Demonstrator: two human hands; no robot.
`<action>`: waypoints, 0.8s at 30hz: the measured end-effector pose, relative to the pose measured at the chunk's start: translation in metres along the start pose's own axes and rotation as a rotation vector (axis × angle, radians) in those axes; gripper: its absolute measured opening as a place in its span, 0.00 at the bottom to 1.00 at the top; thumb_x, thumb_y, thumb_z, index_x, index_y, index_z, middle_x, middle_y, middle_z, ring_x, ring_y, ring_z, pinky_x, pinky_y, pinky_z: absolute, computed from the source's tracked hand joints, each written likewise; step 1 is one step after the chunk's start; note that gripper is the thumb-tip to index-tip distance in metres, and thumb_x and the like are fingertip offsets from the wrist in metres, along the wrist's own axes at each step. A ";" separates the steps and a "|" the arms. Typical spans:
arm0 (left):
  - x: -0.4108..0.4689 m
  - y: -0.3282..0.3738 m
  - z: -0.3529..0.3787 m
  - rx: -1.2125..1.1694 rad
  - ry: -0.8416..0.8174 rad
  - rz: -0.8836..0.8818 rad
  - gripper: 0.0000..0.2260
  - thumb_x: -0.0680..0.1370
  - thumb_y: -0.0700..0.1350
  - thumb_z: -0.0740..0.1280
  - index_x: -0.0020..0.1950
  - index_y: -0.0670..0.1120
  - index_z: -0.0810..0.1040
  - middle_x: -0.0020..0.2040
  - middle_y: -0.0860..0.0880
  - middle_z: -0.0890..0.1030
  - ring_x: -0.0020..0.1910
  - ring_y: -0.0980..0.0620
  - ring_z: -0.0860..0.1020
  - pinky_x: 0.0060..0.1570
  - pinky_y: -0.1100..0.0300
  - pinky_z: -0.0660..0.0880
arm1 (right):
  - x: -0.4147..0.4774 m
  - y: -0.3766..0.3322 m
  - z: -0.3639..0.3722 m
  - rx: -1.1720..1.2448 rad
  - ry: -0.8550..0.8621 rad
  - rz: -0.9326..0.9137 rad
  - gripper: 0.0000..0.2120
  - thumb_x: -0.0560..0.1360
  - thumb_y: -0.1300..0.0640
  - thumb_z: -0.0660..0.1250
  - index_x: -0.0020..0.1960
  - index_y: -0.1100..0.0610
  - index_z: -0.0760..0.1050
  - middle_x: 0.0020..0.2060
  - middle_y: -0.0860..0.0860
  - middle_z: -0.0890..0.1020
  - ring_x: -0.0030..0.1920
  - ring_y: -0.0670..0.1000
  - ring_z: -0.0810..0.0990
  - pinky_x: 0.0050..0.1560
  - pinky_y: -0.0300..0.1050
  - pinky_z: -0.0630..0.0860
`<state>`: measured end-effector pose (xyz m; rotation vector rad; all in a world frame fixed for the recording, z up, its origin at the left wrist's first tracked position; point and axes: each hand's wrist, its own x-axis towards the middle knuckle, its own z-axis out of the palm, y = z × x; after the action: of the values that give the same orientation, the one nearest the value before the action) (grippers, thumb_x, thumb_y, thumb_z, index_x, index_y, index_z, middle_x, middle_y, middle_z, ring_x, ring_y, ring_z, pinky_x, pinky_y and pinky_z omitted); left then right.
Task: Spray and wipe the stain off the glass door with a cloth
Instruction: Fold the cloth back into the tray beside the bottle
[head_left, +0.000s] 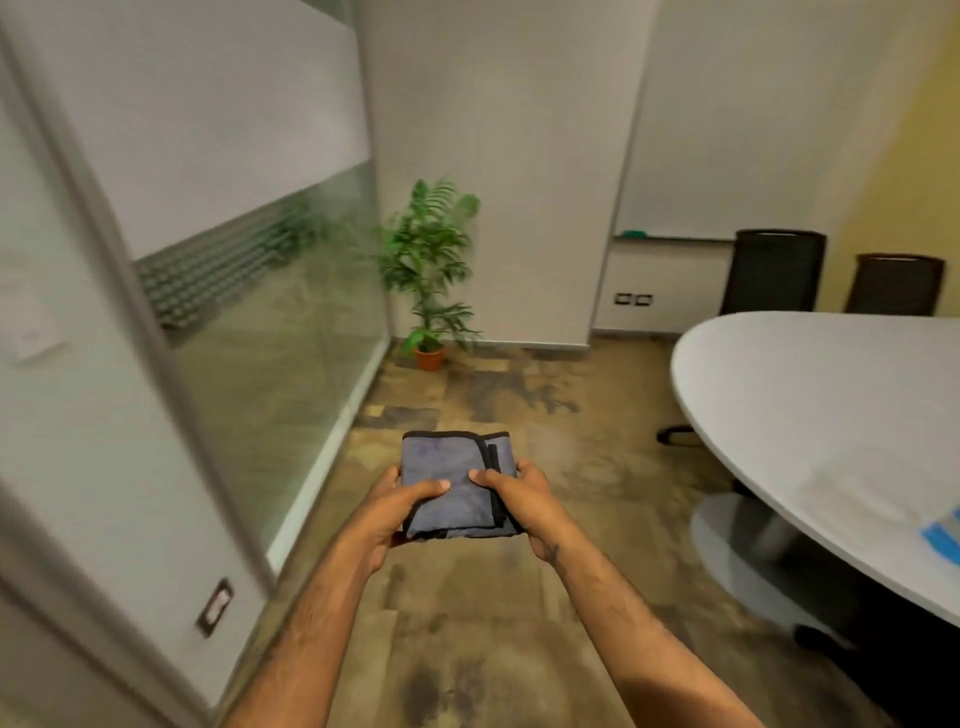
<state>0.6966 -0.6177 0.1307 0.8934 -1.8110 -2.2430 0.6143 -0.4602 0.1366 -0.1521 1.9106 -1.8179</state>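
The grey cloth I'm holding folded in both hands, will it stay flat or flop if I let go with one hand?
Probably flop. The cloth looks like soft fabric folded into layers, and its near edge already sags between the left hand and right hand. It seems light, since thumbs on top suffice. The black stitched hem may stiffen the edges slightly.

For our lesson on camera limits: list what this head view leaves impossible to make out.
- Stain on the glass door: none discernible; the surface is blurred and seen at a steep angle.
- Spray bottle: not in view.
- Blue object on the table: cut off by the right edge.
- Underside of the cloth: hidden by both hands.
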 end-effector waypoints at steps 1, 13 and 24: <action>0.010 0.001 0.023 0.006 -0.023 -0.001 0.17 0.74 0.39 0.76 0.60 0.46 0.77 0.53 0.43 0.87 0.47 0.45 0.86 0.41 0.54 0.83 | 0.004 -0.002 -0.022 0.004 0.031 0.003 0.11 0.72 0.53 0.76 0.49 0.51 0.75 0.47 0.50 0.85 0.45 0.48 0.85 0.37 0.40 0.80; 0.085 0.006 0.269 0.121 -0.287 -0.012 0.09 0.74 0.36 0.75 0.51 0.44 0.80 0.46 0.43 0.86 0.39 0.46 0.85 0.34 0.57 0.82 | 0.048 -0.012 -0.242 0.047 0.409 -0.010 0.11 0.72 0.51 0.75 0.49 0.51 0.76 0.49 0.52 0.84 0.48 0.53 0.84 0.47 0.49 0.82; 0.167 0.003 0.427 0.221 -0.542 -0.023 0.14 0.73 0.37 0.76 0.57 0.40 0.80 0.50 0.39 0.86 0.45 0.41 0.85 0.43 0.51 0.84 | 0.092 -0.014 -0.372 0.033 0.740 0.003 0.14 0.73 0.50 0.73 0.53 0.53 0.73 0.43 0.47 0.79 0.44 0.47 0.79 0.45 0.44 0.76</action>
<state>0.3404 -0.3296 0.1187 0.3398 -2.3094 -2.5075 0.3743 -0.1621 0.1204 0.6184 2.3313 -2.0786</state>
